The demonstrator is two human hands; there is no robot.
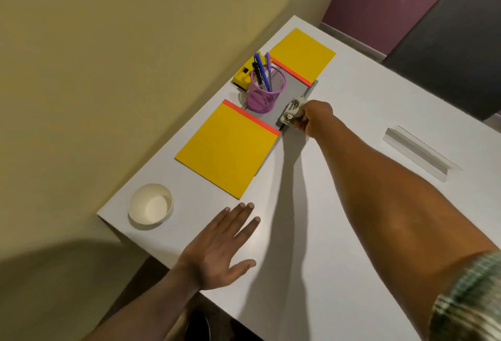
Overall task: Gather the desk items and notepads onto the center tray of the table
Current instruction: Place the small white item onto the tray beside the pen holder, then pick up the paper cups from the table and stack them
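A grey tray [294,91] lies along the far left edge of the white table. Two yellow notepads with orange strips rest on its ends, one near [227,149] and one far [303,56]. A purple mesh pen cup [265,94] with several pens stands on the tray, and a yellow tape dispenser [244,73] sits behind it. My right hand [314,118] is shut on a small metal hole punch [291,111] at the tray's right rim. My left hand [219,248] lies flat and open on the table, holding nothing.
A white paper cup [150,204] stands near the table's left corner. A slot with a metal lip [417,151] is cut into the table at the right. A dark chair [455,42] stands beyond the far edge. The yellow wall runs close along the left.
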